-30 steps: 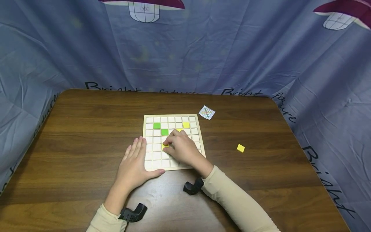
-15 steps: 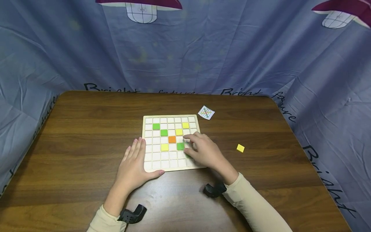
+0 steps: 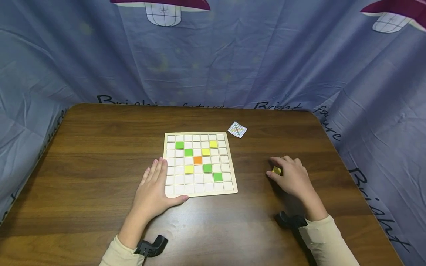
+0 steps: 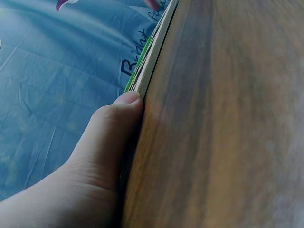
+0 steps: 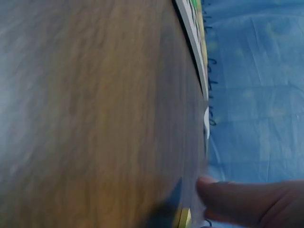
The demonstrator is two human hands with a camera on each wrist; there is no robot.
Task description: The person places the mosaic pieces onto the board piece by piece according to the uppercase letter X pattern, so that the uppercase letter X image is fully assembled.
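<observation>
A square wooden grid board (image 3: 179, 188) lies on the table with white cells. Green tiles (image 3: 208, 168), yellow tiles (image 3: 189, 169) and one orange tile (image 3: 198, 160) sit in it. My left hand (image 3: 150, 190) rests against the board's left edge, fingers straight, thumb along the near edge; the left wrist view shows the thumb (image 4: 102, 130) touching that edge. To the right of the board, my right hand (image 3: 293, 178) hovers over a loose yellow tile (image 3: 276, 170), thumb and index finger apart around it. The right wrist view has the thumb (image 5: 237, 199) near the tile (image 5: 185, 218), without a visible grip.
A small printed card (image 3: 237, 129) with a coloured grid lies beyond the board's far right corner. Behind the brown wooden table (image 3: 106, 147) hangs a blue curtain (image 3: 213, 66). A black wrist camera sits on each wrist.
My right hand has left the board and moved right to the loose yellow tile. The lower-left yellow tile it pinched earlier now sits uncovered in the grid. My left hand has stayed put.
</observation>
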